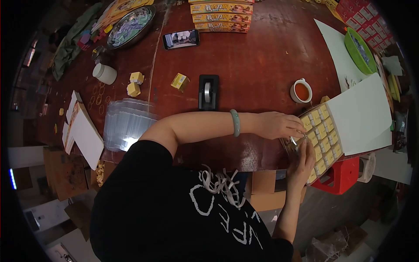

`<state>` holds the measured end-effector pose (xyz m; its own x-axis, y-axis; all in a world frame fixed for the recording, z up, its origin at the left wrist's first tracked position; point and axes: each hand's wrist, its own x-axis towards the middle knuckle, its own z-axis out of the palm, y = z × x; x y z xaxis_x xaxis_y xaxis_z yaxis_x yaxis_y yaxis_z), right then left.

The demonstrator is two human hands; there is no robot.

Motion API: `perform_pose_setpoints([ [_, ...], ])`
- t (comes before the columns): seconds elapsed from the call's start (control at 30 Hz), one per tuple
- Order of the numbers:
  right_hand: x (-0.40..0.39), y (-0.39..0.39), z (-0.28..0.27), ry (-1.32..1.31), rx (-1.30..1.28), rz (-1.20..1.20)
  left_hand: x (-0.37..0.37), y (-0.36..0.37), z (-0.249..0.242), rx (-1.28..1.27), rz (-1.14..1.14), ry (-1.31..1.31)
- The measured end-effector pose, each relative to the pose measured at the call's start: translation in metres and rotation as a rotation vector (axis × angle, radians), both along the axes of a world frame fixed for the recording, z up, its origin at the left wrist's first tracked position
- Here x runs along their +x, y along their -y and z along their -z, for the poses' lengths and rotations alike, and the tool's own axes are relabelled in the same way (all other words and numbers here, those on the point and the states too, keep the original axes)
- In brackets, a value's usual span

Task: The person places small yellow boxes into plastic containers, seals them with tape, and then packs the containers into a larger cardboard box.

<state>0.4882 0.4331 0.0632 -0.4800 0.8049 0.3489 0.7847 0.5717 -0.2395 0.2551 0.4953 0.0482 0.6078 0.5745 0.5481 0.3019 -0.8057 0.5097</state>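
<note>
A shallow display box (335, 131) filled with rows of small yellow packets (321, 131) lies at the right edge of the table, its white lid (362, 115) folded back. Shiny clear plastic film (296, 140) shows at its left edge. My left hand (281, 125), at the end of an arm with a green bangle (235, 122), reaches across with fingers bent onto that film. Just below, my right hand (304, 159) is closed with its fingertips at the same film, close to the left fingers. The exact grip is partly hidden by the fingers.
A cup of reddish tea (301, 91) stands just behind the box. On the table are a tape dispenser (208, 92), a stack of clear plastic sleeves (124, 124), a phone (181, 39), stacked orange boxes (221, 18) and a white jar (104, 73). A red stool (342, 177) stands below the box.
</note>
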Motion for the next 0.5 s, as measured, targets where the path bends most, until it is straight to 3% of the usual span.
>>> perform_pose_setpoints([
  [0.23, -0.007, 0.005, 0.017, 0.214, 0.129, 0.036, 0.011, 0.013, 0.015, 0.250, -0.161, -0.116],
  [0.4, -0.009, 0.002, 0.009, 0.317, 0.069, 0.042, 0.020, 0.025, 0.001, 0.093, -0.197, -0.165],
  [0.5, -0.007, 0.006, -0.013, 0.168, -0.056, 0.001, 0.021, 0.028, -0.005, 0.106, -0.267, -0.169],
])
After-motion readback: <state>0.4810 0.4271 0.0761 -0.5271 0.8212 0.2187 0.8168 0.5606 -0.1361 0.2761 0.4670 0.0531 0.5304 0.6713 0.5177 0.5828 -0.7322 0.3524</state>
